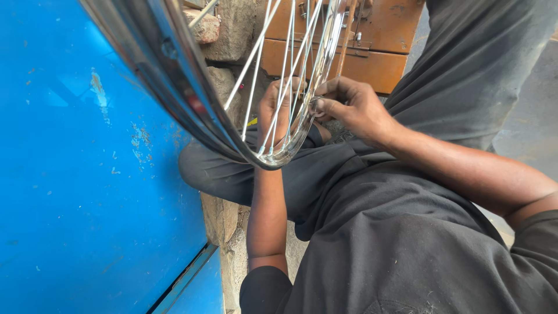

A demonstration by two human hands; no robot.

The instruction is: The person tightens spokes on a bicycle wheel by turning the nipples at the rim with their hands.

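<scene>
Right hand point(349, 107) pinching shiny curved chrome wheel rim point(293, 139), left hand point(278, 110) curled behind thin steel spokes point(256, 64), grip unclear, scuffed blue metal panel point(87, 192) alongside

My lap point(325, 174), in dark trousers, is what carries the work: the shiny bicycle wheel rim point(174, 75) stands on edge over it, its lowest curve near my thigh. I sit on a rough stone ledge point(221, 215) beside a blue painted panel point(75, 174). Ahead, a rusty orange metal box point(378, 52) stands next to some stones point(226, 35).
</scene>
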